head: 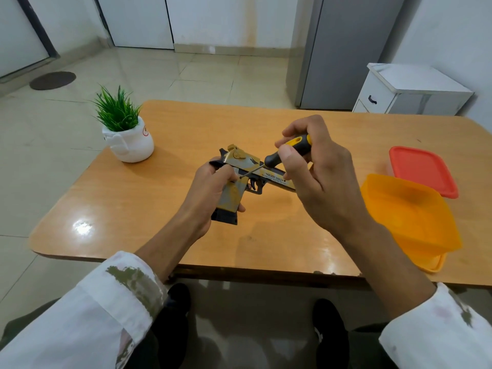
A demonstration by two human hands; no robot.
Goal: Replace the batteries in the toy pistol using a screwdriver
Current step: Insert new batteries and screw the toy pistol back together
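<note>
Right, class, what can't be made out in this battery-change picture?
Head view:
Any screw at the screwdriver tip: too small.
Far side of the toy pistol grip: covered by the left hand.
Orange container contents: cloudy walls hide them.
Red-lidded box contents: lid covers them.

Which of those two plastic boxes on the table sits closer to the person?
The orange box, by the table's near edge; the red-lidded box lies behind it, farther away.

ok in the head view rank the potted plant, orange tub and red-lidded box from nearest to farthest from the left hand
1. potted plant, table's far left corner, closest to the left hand
2. orange tub, right side, by the front edge
3. red-lidded box, right side, just behind the tub
</note>
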